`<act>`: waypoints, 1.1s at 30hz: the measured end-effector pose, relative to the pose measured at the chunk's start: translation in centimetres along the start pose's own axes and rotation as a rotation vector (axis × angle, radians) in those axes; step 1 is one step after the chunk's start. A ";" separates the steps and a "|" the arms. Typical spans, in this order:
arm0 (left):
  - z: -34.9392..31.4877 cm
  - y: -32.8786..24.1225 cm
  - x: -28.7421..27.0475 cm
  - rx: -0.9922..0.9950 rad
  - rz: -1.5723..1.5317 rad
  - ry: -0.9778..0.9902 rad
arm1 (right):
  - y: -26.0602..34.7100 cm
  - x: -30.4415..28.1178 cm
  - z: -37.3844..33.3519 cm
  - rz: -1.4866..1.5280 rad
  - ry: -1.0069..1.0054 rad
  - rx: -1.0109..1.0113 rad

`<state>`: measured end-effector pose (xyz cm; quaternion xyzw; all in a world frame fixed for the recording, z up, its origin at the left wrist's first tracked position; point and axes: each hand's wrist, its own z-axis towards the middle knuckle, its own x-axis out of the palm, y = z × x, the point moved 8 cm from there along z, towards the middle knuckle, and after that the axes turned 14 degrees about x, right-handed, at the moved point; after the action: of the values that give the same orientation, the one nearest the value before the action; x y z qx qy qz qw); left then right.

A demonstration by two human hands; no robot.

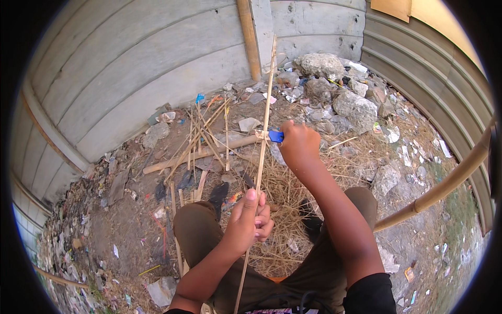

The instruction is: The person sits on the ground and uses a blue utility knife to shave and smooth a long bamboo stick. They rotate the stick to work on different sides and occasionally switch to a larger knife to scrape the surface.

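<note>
A long, thin bamboo strip (264, 123) runs upright from my lap to well past my hands. My left hand (246, 217) is closed around its lower part, thumb on top, between my knees. Higher up, my right hand (300, 144) grips a blue-handled tool (275, 136) whose blue part touches or lies right beside the strip; its working edge is hidden. Behind that spot is the pale end of a thicker bamboo pole (209, 152) lying on the ground. Below my hands spreads a heap of fine bamboo shavings (285, 209).
Several cut bamboo strips (201, 128) lie crossed over the pole at left. Rocks (355, 110) and litter are piled at the far right. A grey panel wall (157, 57) and a ribbed wall (429, 68) enclose the corner. A curved bamboo pole (439, 188) slants in at right.
</note>
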<state>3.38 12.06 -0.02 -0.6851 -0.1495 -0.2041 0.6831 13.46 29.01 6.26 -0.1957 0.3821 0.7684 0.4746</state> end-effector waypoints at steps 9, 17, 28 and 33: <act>-1.7 1.6 1.7 -0.046 0.190 0.090 | -5.7 -1.3 4.2 -0.082 0.105 0.306; -4.4 2.7 3.0 -0.117 0.281 0.185 | -11.1 -3.8 6.5 -0.132 0.068 0.559; -5.6 3.3 2.4 -0.083 0.376 0.247 | -14.5 -0.1 5.7 0.496 0.804 0.528; -4.0 2.1 2.2 -0.004 0.322 0.216 | -11.9 -0.8 6.3 0.273 0.339 0.365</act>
<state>5.97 7.89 -0.86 -0.6755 0.0366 -0.1651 0.7177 24.71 36.42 5.99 -0.1794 0.6110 0.6998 0.3236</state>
